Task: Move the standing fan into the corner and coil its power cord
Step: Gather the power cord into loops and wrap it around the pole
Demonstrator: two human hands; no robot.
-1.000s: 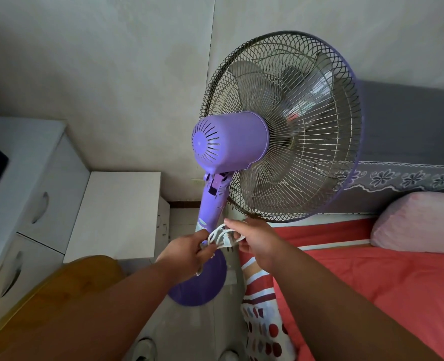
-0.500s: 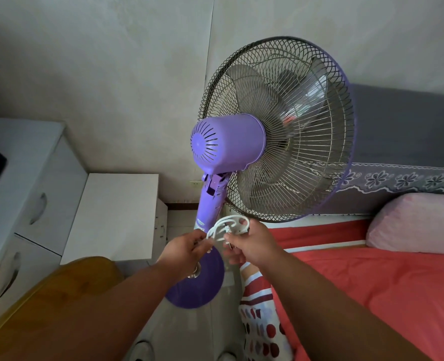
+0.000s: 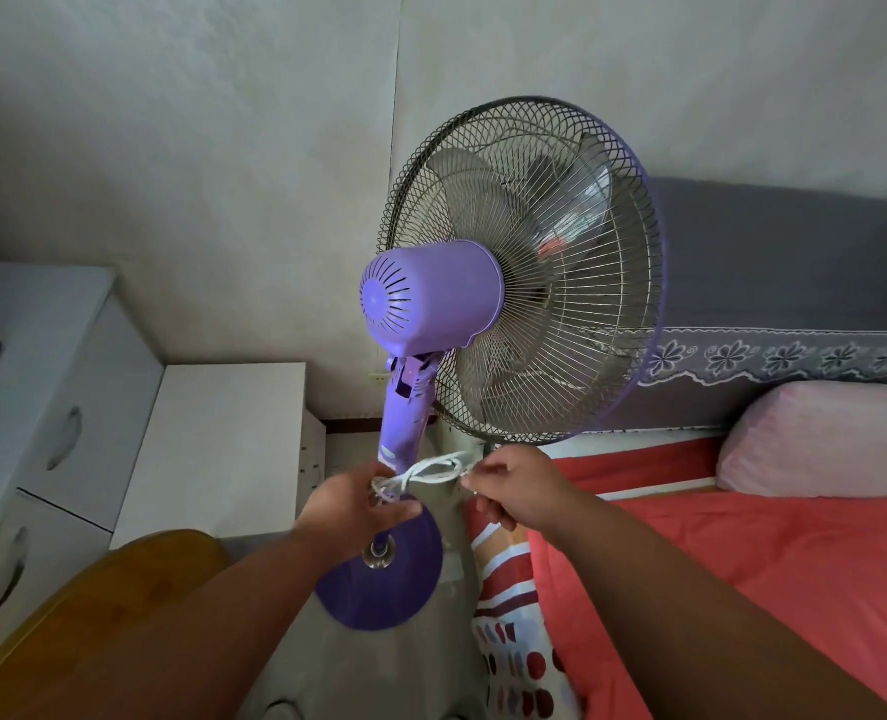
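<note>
A purple standing fan (image 3: 431, 298) with a wire cage stands upright on its round purple base (image 3: 379, 589), between a white nightstand and the bed, close to the wall. Its white power cord (image 3: 425, 470) is gathered in loops in front of the pole, stretched between my two hands. My left hand (image 3: 347, 506) pinches the left end of the loops. My right hand (image 3: 514, 485) grips the right end. The lower pole is partly hidden behind my left hand.
A white nightstand (image 3: 223, 433) and a taller white drawer unit (image 3: 41, 407) stand on the left. A curved wooden chair back (image 3: 119, 579) is at lower left. The bed with red sheet (image 3: 742, 563) and pink pillow (image 3: 820, 439) fills the right.
My hands have moved apart, pulling the bundled cord into a longer flattened loop between them. The view has tilted up, so the fan sits lower in the frame.
</note>
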